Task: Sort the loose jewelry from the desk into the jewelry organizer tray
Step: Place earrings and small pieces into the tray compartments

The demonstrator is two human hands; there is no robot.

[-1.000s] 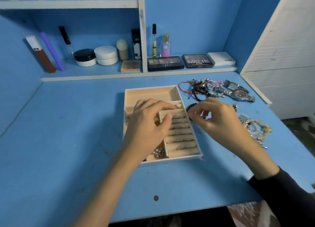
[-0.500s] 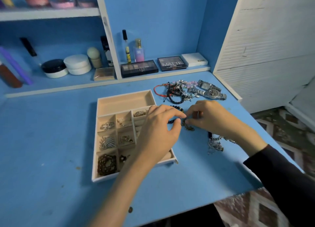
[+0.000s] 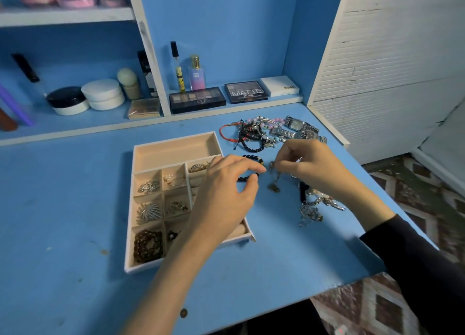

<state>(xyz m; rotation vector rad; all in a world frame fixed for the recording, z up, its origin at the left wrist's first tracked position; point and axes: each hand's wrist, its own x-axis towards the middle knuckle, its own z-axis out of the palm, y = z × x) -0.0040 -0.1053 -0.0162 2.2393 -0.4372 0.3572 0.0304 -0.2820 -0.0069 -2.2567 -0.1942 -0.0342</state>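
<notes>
The cream jewelry organizer tray point(image 3: 173, 153) lies on the blue desk; its small compartments hold earrings, brooches and brown beads. My left hand point(image 3: 224, 196) hovers over the tray's right side with curled fingers, its fingertips at a black bead bracelet point(image 3: 253, 157) on the desk. Whether it grips the beads is unclear. My right hand point(image 3: 312, 168) pinches a thin gold chain point(image 3: 274, 183) that dangles to the desk beside the bracelet. The tray's ring rolls are mostly hidden under my left hand.
A tangle of bracelets point(image 3: 254, 135) and two silver watches point(image 3: 299, 130) lies behind my hands. Silver chains point(image 3: 312, 208) lie by my right wrist. Makeup palettes point(image 3: 197, 99) and jars stand on the back shelf. The desk's right edge point(image 3: 377, 234) is close.
My left hand has come off the tray's ring rolls and moved right to meet my right hand. My right hand has lifted the gold chain. The view has shifted right.
</notes>
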